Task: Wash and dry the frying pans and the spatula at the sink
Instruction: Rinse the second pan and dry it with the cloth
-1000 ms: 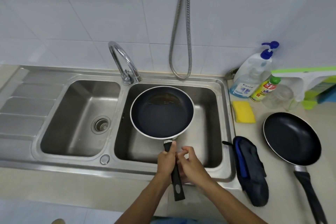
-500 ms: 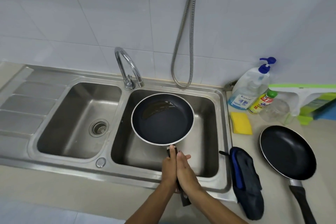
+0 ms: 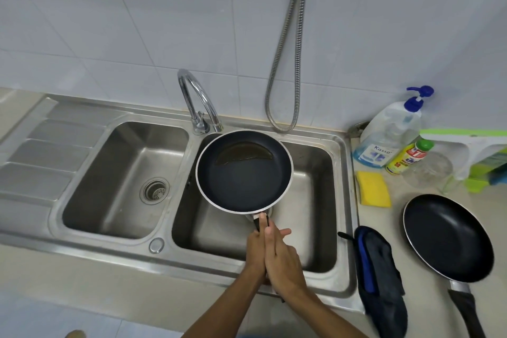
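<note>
Both hands, left hand (image 3: pixel 256 251) and right hand (image 3: pixel 282 258), press together around the frying pan (image 3: pixel 244 173) handle, fingers apparently wrapped. The pan hangs over the right sink basin (image 3: pixel 315 173), extending toward twelve o'clock.

we can read one word, "kassa", in dark letters on the pale blue label of the clear plastic pump bottle with the blue nozzle (image 3: pixel 389 129). the small yellow bottle with a green cap (image 3: pixel 408 158) carries a red-and-white label, its lettering too small for us to read.
</note>
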Demonstrator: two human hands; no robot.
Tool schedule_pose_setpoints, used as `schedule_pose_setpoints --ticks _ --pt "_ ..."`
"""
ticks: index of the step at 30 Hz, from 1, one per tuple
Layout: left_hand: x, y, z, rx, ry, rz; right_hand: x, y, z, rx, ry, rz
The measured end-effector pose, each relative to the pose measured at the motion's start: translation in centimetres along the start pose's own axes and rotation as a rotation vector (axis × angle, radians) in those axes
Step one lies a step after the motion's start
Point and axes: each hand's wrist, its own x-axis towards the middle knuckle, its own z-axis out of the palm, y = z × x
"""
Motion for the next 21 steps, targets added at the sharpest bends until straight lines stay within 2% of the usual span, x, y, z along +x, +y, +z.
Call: schedule_pose_setpoints --ticks 10,17,21 --pt "1.1 1.9 -2.5 0.103 -0.062 -0.001 2.5 0.5 2.0 -0.085 -0.012 -0.099" --pt "0.9 2.8 -3.4 0.058 -0.132 -0.116 3.0 0.4 2.7 -0.09 -0.013 -0.067" --pt "1.8 3.7 -5.2 0.081 -0.223 -0.251 3.5 1.2 3.4 -0.111 0.007 -0.088"
